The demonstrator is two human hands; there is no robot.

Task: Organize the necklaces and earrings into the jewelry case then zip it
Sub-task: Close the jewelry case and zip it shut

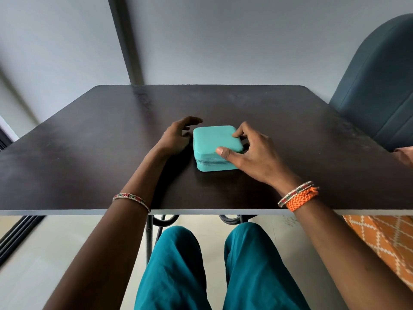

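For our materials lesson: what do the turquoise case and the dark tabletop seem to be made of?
The turquoise square jewelry case looks like matte faux leather or similar: smooth, soft-edged lid, with a zip line round its side. The dark brown rectangular tabletop looks like laminated board, semi-matte with faint reflections and a pale edge.

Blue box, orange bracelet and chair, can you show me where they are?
Blue box [213, 139], head view, middle of its lid.
Orange bracelet [301, 199], head view, braided band on the right wrist.
Chair [380, 86], head view, its backrest.
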